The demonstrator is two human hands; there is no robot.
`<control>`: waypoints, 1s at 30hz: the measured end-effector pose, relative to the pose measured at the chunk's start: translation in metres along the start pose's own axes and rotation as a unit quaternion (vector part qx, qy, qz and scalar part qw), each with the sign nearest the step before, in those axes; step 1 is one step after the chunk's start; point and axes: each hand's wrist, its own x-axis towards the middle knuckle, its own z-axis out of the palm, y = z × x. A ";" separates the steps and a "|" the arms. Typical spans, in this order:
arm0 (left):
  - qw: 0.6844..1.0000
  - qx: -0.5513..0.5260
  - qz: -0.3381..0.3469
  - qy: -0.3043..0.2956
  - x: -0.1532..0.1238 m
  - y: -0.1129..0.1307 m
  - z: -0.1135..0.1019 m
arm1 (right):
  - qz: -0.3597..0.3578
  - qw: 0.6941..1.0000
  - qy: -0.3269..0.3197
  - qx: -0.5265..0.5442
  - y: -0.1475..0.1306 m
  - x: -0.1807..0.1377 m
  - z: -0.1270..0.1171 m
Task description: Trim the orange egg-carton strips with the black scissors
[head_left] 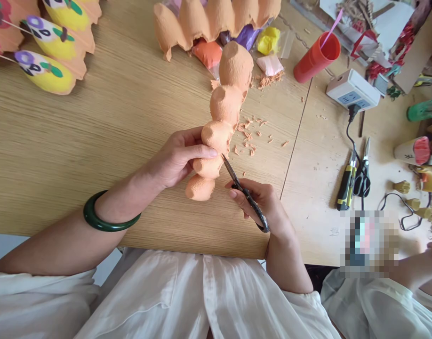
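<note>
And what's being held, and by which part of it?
Left hand: the carton strip, by its left side near the middle cup. Right hand: the scissors, by the handles.

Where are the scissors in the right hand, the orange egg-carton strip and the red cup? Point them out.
Scissors (pixel 252 203), head view: the handle.
Orange egg-carton strip (pixel 216 135), head view: the middle bump.
Red cup (pixel 309 63), head view: the outer wall.

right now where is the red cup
In the head view, the red cup is toward the upper right, between the pale pink packet and the white socket block.
</note>
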 end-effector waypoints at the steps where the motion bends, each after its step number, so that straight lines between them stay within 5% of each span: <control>1: 1.000 -0.001 0.000 -0.002 0.000 0.000 0.000 | -0.001 1.000 0.003 -0.005 0.000 0.000 0.000; 25: 1.000 -0.009 -0.018 0.002 -0.002 0.005 0.003 | 0.004 1.000 0.010 -0.024 0.003 -0.002 0.000; 30: 0.999 -0.015 -0.036 -0.004 -0.001 0.008 0.003 | 0.024 0.996 -0.026 0.082 0.000 -0.002 0.000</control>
